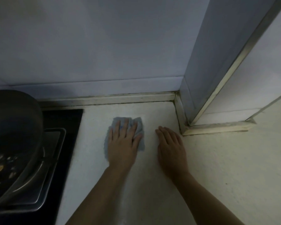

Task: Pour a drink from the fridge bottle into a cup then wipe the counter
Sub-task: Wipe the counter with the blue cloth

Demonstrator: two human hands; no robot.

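Flat under left fingers (120,127): cloth (140,144).

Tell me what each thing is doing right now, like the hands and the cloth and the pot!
Left hand: flat, fingers spread, pressing the cloth down.
Right hand: flat on the bare counter, holding nothing.
Blue cloth: crumpled, lying on the counter under the left hand.
Counter: pale and speckled; too dim to tell wet from dry.
Pot: sitting on the stove.
Stove: black top; no flame visible.
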